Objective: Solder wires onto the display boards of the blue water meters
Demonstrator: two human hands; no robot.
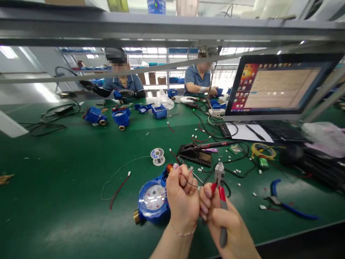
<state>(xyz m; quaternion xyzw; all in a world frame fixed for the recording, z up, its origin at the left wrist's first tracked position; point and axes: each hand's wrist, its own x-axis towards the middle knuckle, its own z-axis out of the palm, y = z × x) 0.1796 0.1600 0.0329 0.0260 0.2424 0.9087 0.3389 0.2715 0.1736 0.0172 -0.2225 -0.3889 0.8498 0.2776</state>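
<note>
the left hand (184,201) pinches a thin wire (189,183); the right hand (232,219) grips red-handled cutters (222,194). a blue meter (153,198) sits just left of the left hand.

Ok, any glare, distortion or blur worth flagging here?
Head view: strong glare on the floor at upper left, softer sheen across the tabletop. Head view: the monitor looks stretched near the right edge, likely wide-angle distortion; the cutters look fairly sharp.
</note>
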